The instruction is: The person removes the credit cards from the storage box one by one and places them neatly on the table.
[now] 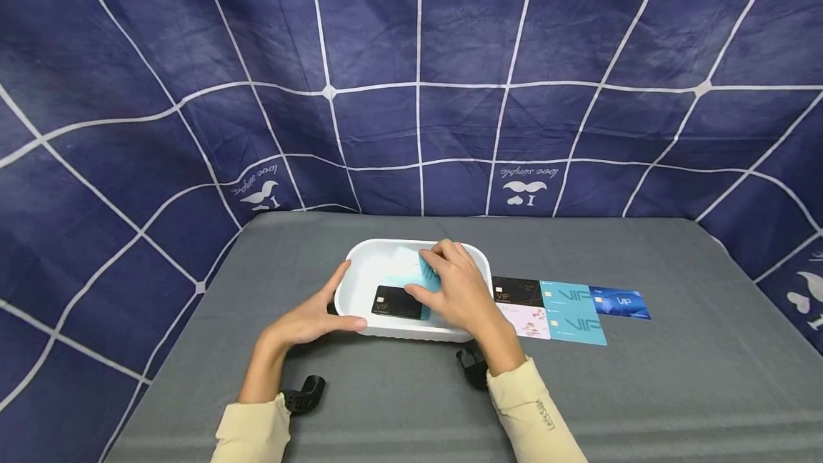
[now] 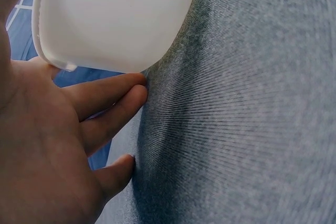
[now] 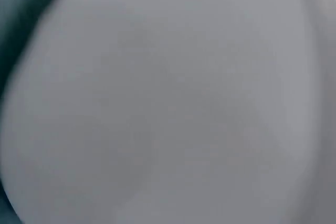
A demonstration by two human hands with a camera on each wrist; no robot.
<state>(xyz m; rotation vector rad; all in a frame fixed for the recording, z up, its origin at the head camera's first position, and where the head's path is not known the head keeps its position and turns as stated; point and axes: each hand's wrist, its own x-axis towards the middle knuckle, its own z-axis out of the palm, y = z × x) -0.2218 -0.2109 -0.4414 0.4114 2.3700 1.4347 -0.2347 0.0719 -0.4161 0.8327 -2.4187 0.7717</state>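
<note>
A white plastic tub sits on the grey cloth. My left hand is at its left end, thumb along the front side and index finger at the rim. In the left wrist view, outstretched fingers lie beside the tub's wall. Over the tub's right half, my right hand pinches a light-blue card between thumb and fingers, tilted up inside the tub. A black VIP card lies in the tub, with a teal edge showing at its right. The right wrist view is filled by the blurred tub wall.
Right of the tub, cards lie side by side on the grey cloth: a black one, a pink floral one, two teal ones and a dark-blue one. A blue gridded curtain hangs behind.
</note>
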